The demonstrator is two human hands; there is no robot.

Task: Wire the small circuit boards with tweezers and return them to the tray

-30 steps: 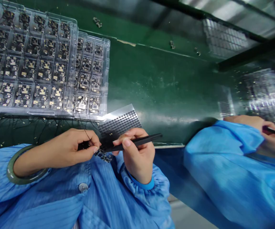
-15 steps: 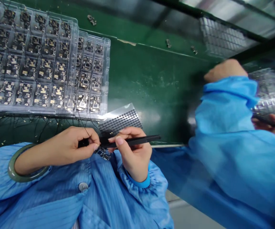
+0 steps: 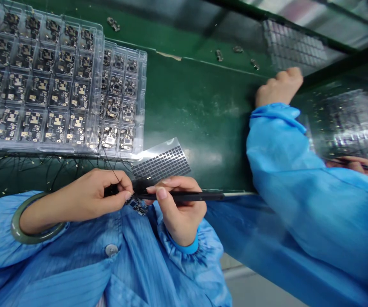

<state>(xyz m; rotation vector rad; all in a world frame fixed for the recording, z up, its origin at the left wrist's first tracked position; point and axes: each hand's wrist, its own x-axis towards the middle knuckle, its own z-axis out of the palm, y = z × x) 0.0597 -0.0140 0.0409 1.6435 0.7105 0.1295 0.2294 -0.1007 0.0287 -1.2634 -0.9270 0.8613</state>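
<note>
My left hand [image 3: 91, 194], with a green bangle [image 3: 21, 226] at its wrist, pinches a small dark circuit board [image 3: 135, 205] between thumb and fingers. A thin black wire [image 3: 112, 168] runs up from those fingers toward the tray. My right hand [image 3: 179, 209] grips black tweezers [image 3: 187, 196], and their tip reaches the board near my left fingertips. Behind my hands lies a clear plastic tray [image 3: 142, 102] with several gold-and-black circuit boards [image 3: 109, 138] in its pockets. A perforated grey sheet [image 3: 161, 164] sits just beyond my right hand.
A co-worker's blue-sleeved arm [image 3: 276, 157] crosses the right side, with a fist [image 3: 280, 87] on the green bench [image 3: 203, 106]. That person's other hand [image 3: 353, 164] holds tweezers beside a blurred clear tray [image 3: 350, 123]. Loose small parts [image 3: 219, 54] lie along the far bench.
My tweezers have swung from tilted to nearly level, and my hands stay around the board. The co-worker's arm has moved up and left across the bench.
</note>
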